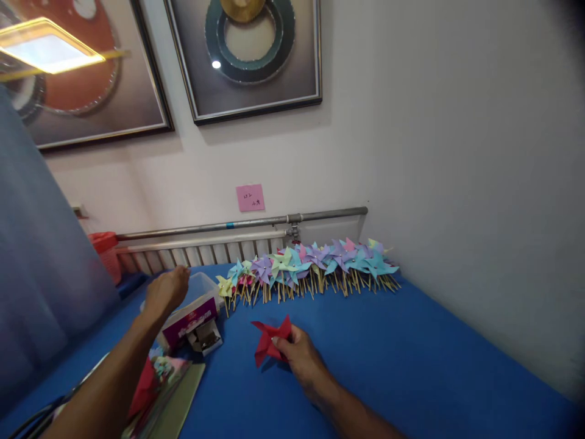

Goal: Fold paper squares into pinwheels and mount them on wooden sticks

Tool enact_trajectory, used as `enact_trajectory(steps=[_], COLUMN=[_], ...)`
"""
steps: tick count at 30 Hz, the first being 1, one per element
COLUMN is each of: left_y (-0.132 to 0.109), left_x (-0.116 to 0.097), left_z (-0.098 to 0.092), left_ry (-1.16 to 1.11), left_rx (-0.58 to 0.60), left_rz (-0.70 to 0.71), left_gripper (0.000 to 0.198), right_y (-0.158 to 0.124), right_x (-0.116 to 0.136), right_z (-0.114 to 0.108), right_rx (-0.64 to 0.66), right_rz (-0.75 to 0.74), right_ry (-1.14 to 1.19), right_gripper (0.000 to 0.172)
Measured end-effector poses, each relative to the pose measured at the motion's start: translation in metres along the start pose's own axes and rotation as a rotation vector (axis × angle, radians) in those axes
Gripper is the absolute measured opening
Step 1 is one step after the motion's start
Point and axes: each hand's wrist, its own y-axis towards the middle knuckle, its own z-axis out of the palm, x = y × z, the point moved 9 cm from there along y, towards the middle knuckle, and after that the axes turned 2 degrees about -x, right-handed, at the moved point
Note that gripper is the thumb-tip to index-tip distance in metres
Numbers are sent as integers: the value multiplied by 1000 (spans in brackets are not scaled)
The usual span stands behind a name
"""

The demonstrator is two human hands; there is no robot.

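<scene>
My right hand (299, 358) pinches a red paper pinwheel (265, 342) just above the blue table, thumb on top near its centre. No stick shows on this pinwheel. Stretched out to the left, my left hand (169, 291) hangs over a clear plastic box (201, 284) with a purple label. Its fingers are curled closed, and whatever they hold, if anything, is hidden. Just in front of the plastic box stands a small open carton (205, 337) with small dark things inside that I cannot make out.
Many finished pinwheels (315, 262) on wooden sticks lie in a row along the back. Coloured paper pieces (162, 369) and a green sheet (183, 402) lie at the left, partly behind my left arm. A red basket (107, 253), a radiator (205, 250) and a curtain (41, 256) stand beyond.
</scene>
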Motion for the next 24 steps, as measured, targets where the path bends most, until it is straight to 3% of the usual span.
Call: enact_trajectory(steps=[3,5,9,11,15,20,24], left_y=[-24,-50,-99,-112,-117,-124,-126], left_x=[-28,-41,-56,-59,-59,-70,-70], left_z=[17,54,140,159,169,179,176], left_ry=[-210,-417,-918,-1082,-1176,-1311,-1371], left_rx=[-33,33,281,341,412,515,477], left_rz=[59,15,-136,-175,-234,-297,-335], left_gripper=[32,30,26,29,34,36,34], right_y=[1,2,3,4,2,-2,-3], right_x=[2,3,1,-1,-1,9,8], right_z=[-4,-5,-12,-15,-14,-11,-13], right_rx=[-22,-20,-52,-73,-75,-60,-74], right_rz=[-13,-16,23,56,116,135,147], right_ry=[25,66,132,160,192,209,186], right_gripper=[11,16,23,26,36,34,30])
